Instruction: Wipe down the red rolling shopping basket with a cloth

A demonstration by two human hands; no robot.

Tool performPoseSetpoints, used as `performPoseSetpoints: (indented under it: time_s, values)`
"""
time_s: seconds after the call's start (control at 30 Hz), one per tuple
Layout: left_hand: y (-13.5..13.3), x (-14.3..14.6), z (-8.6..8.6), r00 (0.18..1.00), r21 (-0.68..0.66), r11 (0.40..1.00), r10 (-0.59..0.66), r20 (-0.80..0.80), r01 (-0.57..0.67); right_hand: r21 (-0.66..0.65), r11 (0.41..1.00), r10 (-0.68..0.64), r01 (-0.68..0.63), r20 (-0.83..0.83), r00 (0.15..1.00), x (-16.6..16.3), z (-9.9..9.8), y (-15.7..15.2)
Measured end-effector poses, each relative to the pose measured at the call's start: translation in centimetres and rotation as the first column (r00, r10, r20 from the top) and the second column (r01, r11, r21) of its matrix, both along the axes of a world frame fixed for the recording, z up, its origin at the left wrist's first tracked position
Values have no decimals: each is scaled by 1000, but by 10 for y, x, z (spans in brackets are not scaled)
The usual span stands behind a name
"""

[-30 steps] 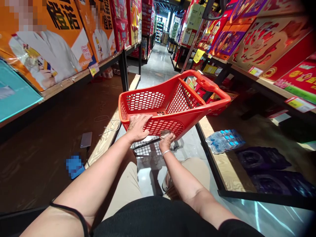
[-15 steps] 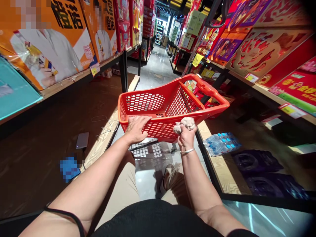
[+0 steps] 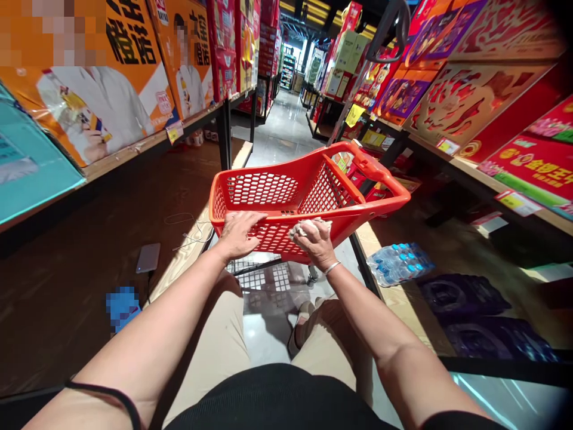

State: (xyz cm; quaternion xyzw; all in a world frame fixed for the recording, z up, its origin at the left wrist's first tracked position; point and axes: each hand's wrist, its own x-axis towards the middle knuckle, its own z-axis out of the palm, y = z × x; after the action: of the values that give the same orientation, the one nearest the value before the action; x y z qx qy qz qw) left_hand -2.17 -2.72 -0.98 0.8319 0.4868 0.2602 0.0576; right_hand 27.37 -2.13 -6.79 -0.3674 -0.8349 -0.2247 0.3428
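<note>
A red plastic shopping basket (image 3: 286, 185) with mesh walls stands tilted in the aisle in front of me. My left hand (image 3: 237, 235) lies flat on its near wall, fingers spread over the rim. My right hand (image 3: 316, 242) presses a crumpled pale cloth (image 3: 307, 227) against the same wall, just right of the left hand, its fingers closed over the cloth. A thin bracelet circles the right wrist.
Shelves of orange boxes (image 3: 111, 89) line the left, red gift boxes (image 3: 470, 101) the right. A pack of water bottles (image 3: 398, 263) lies on the low right shelf. A grey device (image 3: 147, 258) with a cable lies on the low left shelf. The aisle floor (image 3: 286, 125) runs ahead.
My right hand rose from the basket's lower wall, lifted the cloth up off it, then came back down onto the near wall by the rim. The left hand stayed put.
</note>
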Motion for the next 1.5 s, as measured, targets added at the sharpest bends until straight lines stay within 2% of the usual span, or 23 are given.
performPoseSetpoints:
  time_s: [0.07,0.17,0.23,0.3,0.4,0.5,0.6,0.67,0.77,0.87,0.93,1.0,1.1,1.17,1.23,1.3,1.33,1.4,1.5]
  values:
    - [1,-3,0,1000,6,1000,-9,10,9,21,995,-99,101,-61,993,28,17,1]
    - [2,-6,-3,999,37,999,-8,35,7,107,947,-280,304,-192,940,70,51,2]
    - [2,-5,-5,999,60,998,-7,47,4,141,921,-327,364,-227,917,82,67,1]
    - [3,-3,-6,999,72,997,-5,49,1,148,916,-325,373,-271,906,74,75,-3]
    - [3,-1,-9,999,83,996,6,52,-10,52,941,-312,333,-237,920,31,79,-11]
    - [5,-2,-10,998,100,995,13,67,-20,-109,949,-298,297,6,955,-13,87,-18]
    - [7,-7,-10,998,112,994,8,70,-16,-163,939,-264,304,226,938,-19,106,-19]
    - [8,-10,-10,998,118,993,2,66,-10,-176,929,-265,325,296,918,3,126,-15]
    - [9,-12,-11,998,117,993,-10,59,3,-187,904,-314,385,322,893,61,159,-6]
    - [10,-11,-13,998,127,992,-10,60,3,-178,831,-484,528,236,842,123,190,2]
    - [11,-10,-15,997,143,990,-7,76,-4,-178,774,-586,607,162,794,149,202,6]
    - [12,-9,-16,996,159,987,-4,92,-11,-182,749,-626,637,119,770,153,203,9]
    - [12,-7,-15,996,161,986,16,85,-29,-203,791,-568,577,107,816,115,185,10]
    - [11,-7,-13,997,147,988,29,69,-39,-231,853,-449,468,129,884,73,165,6]
    - [11,-7,-11,998,128,991,32,50,-38,-269,910,-272,314,184,945,34,146,1]
    - [12,-10,-11,999,119,992,35,34,-38,-300,937,-109,178,235,966,12,134,-2]
    - [12,-13,-11,999,118,992,35,29,-38,-306,942,-59,136,246,967,10,132,-3]
    - [13,-18,-13,999,123,992,24,27,-28,-282,951,-62,128,233,971,22,133,-5]
    - [12,-21,-14,999,131,991,-2,35,-3,-140,944,-283,298,113,952,59,141,-9]
